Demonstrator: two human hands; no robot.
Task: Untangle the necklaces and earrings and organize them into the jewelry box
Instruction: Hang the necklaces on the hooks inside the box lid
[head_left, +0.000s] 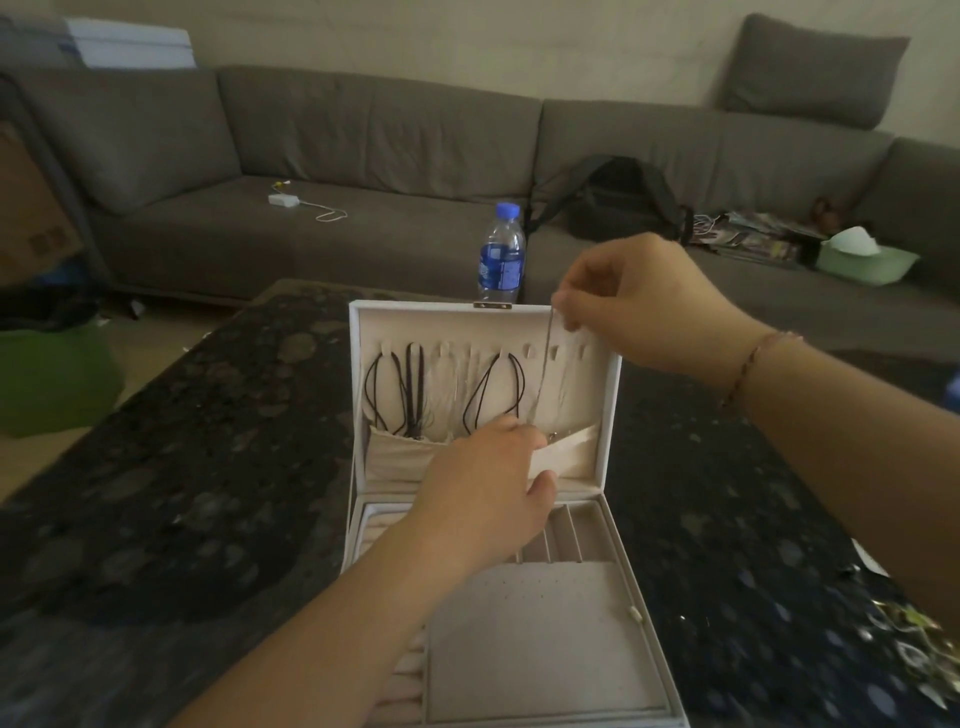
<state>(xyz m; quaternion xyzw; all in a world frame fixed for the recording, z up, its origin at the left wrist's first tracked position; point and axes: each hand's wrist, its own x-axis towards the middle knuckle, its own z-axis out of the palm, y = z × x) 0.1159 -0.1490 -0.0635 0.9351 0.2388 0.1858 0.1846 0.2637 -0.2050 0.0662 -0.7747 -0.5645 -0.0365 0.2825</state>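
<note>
upright box lid (612, 415) ahead, bottle (501, 254) behind, dark table (208, 467) open beside

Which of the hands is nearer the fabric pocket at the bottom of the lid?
Left. The left hand pulls at the pocket, touching it. The right hand is up by the lid's top edge, pinching a thin chain that hangs toward the pocket.

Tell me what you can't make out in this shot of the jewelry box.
Head view only:
- Chain: thin and blurred; its lower end is hidden behind the left hand, so whether it's hooked is unclear.
- Pocket contents: hidden by its fabric and that hand.
- Box front: cut off by the bottom edge.
- Jewelry pile: blurred at the right edge.
- Right hand fingertips: blurred, pinch unclear.
</note>
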